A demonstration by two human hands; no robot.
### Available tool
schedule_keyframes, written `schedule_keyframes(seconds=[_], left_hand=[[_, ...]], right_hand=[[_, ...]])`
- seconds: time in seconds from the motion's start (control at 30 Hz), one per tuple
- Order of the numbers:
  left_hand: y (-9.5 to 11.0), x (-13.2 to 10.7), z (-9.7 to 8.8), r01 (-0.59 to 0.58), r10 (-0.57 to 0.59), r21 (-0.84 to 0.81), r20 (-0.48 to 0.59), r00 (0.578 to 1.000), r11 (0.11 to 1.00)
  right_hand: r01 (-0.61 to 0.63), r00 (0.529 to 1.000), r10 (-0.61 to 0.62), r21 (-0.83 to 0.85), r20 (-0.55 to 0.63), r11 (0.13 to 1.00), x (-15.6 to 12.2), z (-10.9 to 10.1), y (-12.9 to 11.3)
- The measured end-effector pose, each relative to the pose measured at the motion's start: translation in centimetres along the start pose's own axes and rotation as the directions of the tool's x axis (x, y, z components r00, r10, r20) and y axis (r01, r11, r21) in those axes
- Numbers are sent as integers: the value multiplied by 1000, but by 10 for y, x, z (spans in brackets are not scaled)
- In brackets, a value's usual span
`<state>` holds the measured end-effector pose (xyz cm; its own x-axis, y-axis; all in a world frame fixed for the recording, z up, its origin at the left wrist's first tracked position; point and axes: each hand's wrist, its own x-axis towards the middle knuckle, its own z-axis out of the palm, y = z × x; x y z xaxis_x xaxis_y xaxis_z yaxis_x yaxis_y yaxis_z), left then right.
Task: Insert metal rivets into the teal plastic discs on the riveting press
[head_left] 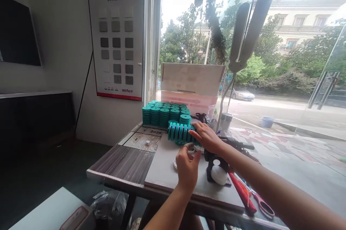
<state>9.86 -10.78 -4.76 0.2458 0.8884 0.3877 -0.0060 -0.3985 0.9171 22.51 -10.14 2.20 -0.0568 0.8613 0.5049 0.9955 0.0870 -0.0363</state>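
Observation:
A row of teal spools [180, 132] lies on its side on a pale board, with thin dark pink bands between some of them. My right hand [208, 138] reaches across from the right, its fingers and thumb gripping the right end of this row. Just in front, my left hand [187, 168] is curled with thumb and forefinger apart, and nothing shows between them. Close to its fingertips sits a small white ring-shaped piece [191, 149]; another white round piece [175, 164] is partly hidden behind that hand. Upright stacks of teal spools [164, 116] stand behind.
A black tape dispenser-like holder [212, 156] and a white rounded object [218, 175] stand at the right. Scissors [263, 206] and a red tool handle [243, 194] lie by the front right edge. Behind are a cardboard box [191, 78], a lamp-like stand [238, 66] and a window.

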Motion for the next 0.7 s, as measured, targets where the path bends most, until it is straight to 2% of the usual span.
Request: schedule_keyframes(seconds=[0.13,0.43,0.6,0.7], left_hand=[[-8,1,8,6,-5,-79,13,1000,997],[-18,-6,22,138,-82,-278,205,975,951],[-16,-13,19,300,-163,-336,380,910,893],[-14,-16,16,373,-201,-351,440,875,859]], right_hand=[[2,1000,-2,11,-7,1000,-1,0,0],[-19,1000,18,72,15,997,1,1,3],[-14,999,9,142,40,990,4,2,10],[-22,999,14,197,40,980,6,-2,10]])
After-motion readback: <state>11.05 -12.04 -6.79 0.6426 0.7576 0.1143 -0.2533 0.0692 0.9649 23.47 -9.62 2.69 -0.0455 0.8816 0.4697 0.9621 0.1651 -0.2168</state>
